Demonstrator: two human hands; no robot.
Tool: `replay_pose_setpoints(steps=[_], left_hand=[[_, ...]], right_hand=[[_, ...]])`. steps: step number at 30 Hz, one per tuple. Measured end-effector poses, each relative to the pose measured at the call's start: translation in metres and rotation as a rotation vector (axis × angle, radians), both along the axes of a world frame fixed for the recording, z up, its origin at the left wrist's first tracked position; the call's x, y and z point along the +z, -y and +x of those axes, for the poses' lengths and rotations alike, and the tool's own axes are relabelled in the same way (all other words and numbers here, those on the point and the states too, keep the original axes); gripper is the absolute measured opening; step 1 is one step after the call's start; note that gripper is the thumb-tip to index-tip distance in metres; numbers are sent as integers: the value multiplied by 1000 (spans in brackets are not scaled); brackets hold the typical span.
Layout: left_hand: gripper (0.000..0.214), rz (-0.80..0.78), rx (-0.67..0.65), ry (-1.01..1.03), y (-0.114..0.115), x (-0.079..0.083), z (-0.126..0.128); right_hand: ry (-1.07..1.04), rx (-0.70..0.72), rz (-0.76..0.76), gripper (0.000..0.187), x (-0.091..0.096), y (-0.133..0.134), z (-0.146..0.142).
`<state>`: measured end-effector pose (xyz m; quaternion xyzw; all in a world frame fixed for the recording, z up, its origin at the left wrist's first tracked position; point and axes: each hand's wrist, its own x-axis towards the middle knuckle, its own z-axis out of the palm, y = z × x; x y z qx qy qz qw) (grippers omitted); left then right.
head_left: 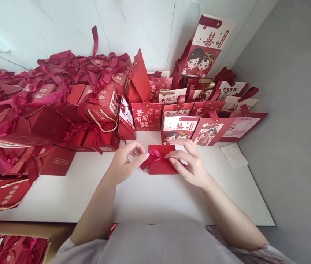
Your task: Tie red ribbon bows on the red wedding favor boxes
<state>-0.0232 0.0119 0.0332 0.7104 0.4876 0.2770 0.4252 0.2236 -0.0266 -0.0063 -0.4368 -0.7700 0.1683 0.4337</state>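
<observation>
A small red gift box lies on the white table in front of me, with a dark pink ribbon tied in a bow across its top. My left hand is at the box's left side, thumb and forefinger pinched at the ribbon's left part. From the right, my right hand reaches over the box, its fingertips closed on the ribbon near the knot. Its palm and fingers hide the box's right end. Just behind the box stands a red and white gift bag with two cartoon figures.
Many red gift boxes with ribbon bows are stacked on the left. Several upright red bags stand at the back right. A white paper lies on the table's right side. At lower left, a cardboard carton holds more red packages.
</observation>
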Motion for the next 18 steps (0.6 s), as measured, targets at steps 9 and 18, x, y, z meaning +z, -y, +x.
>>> replay_pose_setpoints(steps=[9, 18], left_hand=[[29, -285, 3, -52, 10, -3, -4], [25, -406, 159, 285, 26, -7, -12]], right_hand=[[188, 209, 10, 32, -4, -6, 3], [238, 238, -17, 64, -10, -5, 0]])
